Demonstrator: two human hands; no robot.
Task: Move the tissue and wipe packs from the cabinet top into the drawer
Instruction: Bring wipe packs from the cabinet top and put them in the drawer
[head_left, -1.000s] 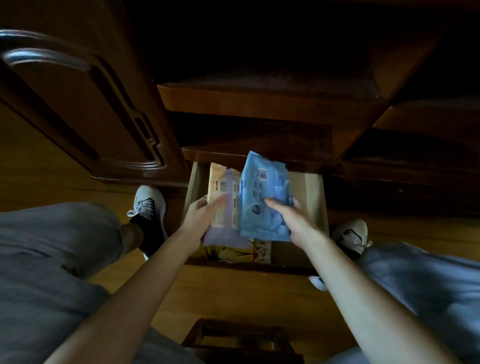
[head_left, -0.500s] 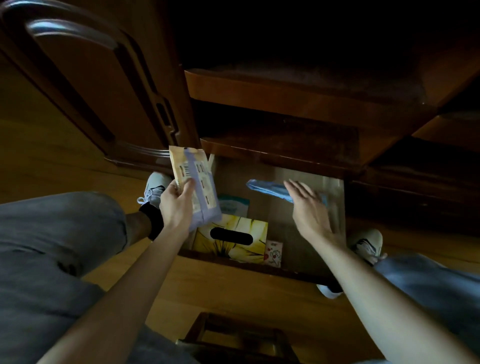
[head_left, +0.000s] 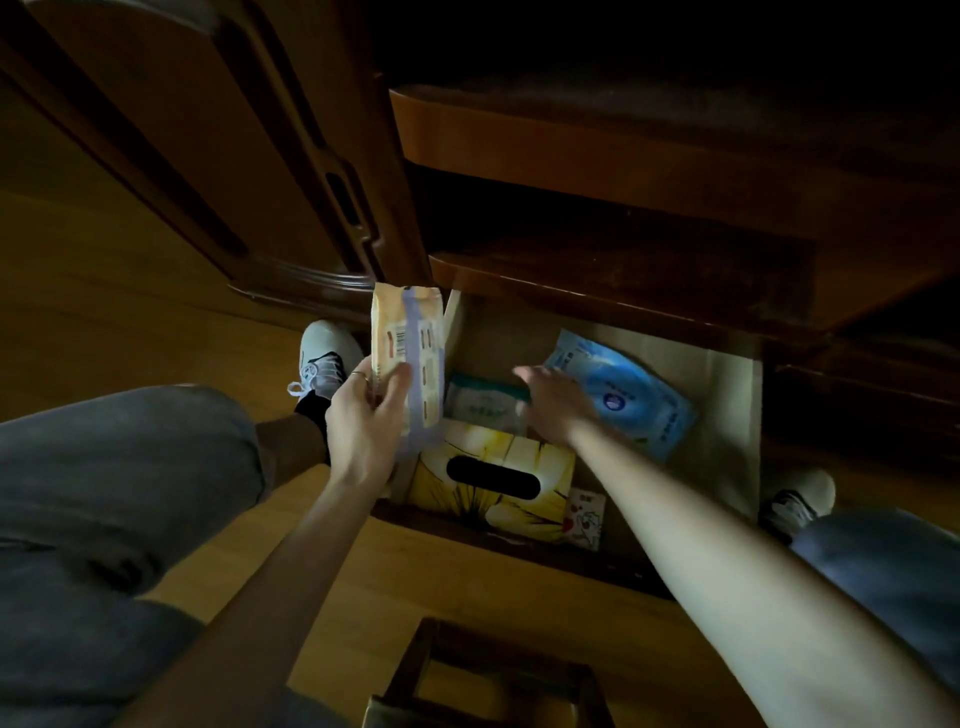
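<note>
The bottom drawer (head_left: 737, 415) stands pulled out below me. My left hand (head_left: 363, 421) grips a cream and lilac wipe pack (head_left: 410, 358), held upright over the drawer's left edge. A blue wipe pack (head_left: 628, 395) lies flat at the drawer's back right. My right hand (head_left: 550, 402) reaches across the drawer, fingers spread, toward a pale green-white pack (head_left: 480, 402) at the back left; whether it touches that pack is blurred. A yellow tissue box (head_left: 498, 483) with a dark slot fills the front left, with a small white pack (head_left: 587, 519) beside it.
An open cabinet door (head_left: 223, 156) hangs at the left. Wooden shelves (head_left: 597, 156) jut out above the drawer. My knees in grey trousers and white sneakers (head_left: 324, 358) flank the drawer. A wooden stool frame (head_left: 488, 686) sits on the floor near me.
The blue pack left my right hand and now lies flat in the drawer. My right hand moved left toward the green-white pack. My left hand lifted the cream pack to the drawer's left side.
</note>
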